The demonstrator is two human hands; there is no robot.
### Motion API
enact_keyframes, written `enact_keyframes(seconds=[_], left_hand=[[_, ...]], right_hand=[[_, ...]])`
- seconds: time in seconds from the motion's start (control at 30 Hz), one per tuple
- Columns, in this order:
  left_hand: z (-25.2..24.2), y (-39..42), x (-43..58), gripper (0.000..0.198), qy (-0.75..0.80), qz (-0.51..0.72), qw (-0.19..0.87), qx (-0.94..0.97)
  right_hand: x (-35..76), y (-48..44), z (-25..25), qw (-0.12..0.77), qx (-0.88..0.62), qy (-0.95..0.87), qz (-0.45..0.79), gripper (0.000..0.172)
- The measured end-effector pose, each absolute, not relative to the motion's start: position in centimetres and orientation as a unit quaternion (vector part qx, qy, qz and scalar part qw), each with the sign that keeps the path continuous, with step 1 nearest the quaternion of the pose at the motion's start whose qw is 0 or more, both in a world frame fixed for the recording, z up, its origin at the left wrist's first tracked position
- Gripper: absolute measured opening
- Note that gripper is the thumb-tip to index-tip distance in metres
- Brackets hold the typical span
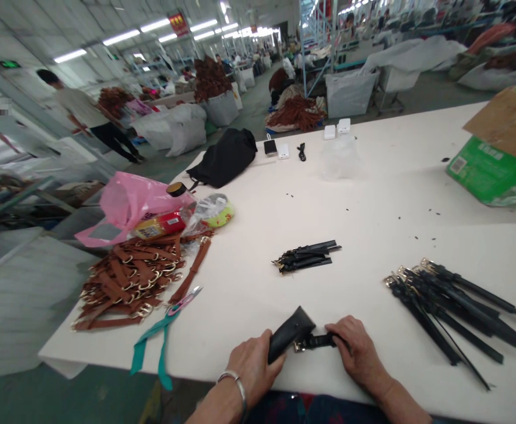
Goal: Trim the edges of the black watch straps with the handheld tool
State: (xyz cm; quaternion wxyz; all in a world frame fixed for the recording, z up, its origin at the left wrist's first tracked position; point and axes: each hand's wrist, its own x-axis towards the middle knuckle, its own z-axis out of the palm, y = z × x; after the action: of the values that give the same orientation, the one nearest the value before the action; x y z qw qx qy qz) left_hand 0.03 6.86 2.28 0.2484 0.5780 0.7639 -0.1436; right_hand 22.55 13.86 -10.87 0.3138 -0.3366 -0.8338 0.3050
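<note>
My left hand (258,360), with a silver bangle at the wrist, is closed around a thick black oblong object (292,331) with a blunt, widened end; its exact kind I cannot make out. That end tilts up to the right, just above a short black buckle strap (317,341). Pinched in my right hand (355,348) is the right end of this strap, while its metal buckle points left towards my left hand. Beyond both hands lies a small bundle of black straps (306,256). Longer black buckle straps (456,306) lie fanned out to the right.
Brown straps with gold rings (129,277) are heaped at the table's left, beside scissors (185,300) tied with green cloth. Behind them sit a pink bag (129,203) and a black bag (226,156). A green carton (496,168) stands far right. One person stands beyond the table.
</note>
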Motion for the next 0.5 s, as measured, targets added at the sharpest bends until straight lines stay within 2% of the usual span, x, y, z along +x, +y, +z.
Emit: enact_keyframes(seconds=[0.27, 0.5], left_hand=[[3.6, 5.7, -0.6, 0.036, 0.753, -0.139, 0.256, 0.591], [1.9, 7.7, 0.9, 0.036, 0.760, -0.125, 0.248, 0.588]], right_hand=[[22.3, 13.5, -10.6, 0.292, -0.345, -0.839, 0.304, 0.027], [22.6, 13.6, -9.2, 0.276, -0.337, -0.849, 0.299, 0.031]])
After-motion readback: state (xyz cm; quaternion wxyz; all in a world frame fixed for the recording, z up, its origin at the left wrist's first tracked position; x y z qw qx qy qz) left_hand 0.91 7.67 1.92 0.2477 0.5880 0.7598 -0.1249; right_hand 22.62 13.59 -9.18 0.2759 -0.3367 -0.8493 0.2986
